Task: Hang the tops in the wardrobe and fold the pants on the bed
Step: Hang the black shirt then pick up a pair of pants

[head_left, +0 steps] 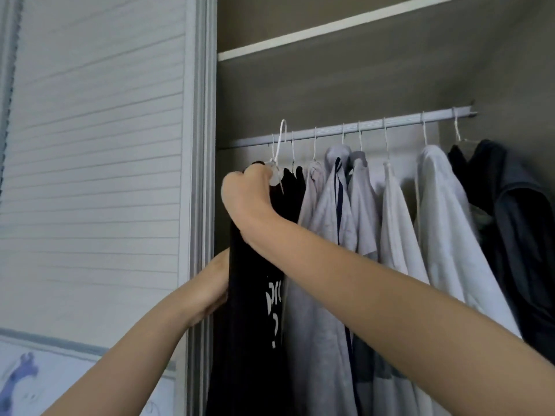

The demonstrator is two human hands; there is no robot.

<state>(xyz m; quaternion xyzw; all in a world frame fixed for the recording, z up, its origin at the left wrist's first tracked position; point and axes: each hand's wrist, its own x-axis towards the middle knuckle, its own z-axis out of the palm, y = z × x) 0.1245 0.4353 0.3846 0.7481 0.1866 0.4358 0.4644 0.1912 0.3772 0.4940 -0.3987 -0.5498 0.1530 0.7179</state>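
A black top [255, 310] with white lettering hangs on a white hanger [280, 145] at the left end of the wardrobe rail [354, 127]. My right hand [249, 196] is closed around the hanger's neck and the top's collar, with the hook raised to about the height of the rail. My left hand [214, 283] holds the black top's left side lower down, its fingers hidden behind the cloth. Whether the hook rests on the rail cannot be told.
Several white and grey tops [360, 235] and dark ones [510, 220] hang along the rail to the right. A white slatted wardrobe door [96, 145] stands close on the left. A shelf [330, 28] runs above the rail.
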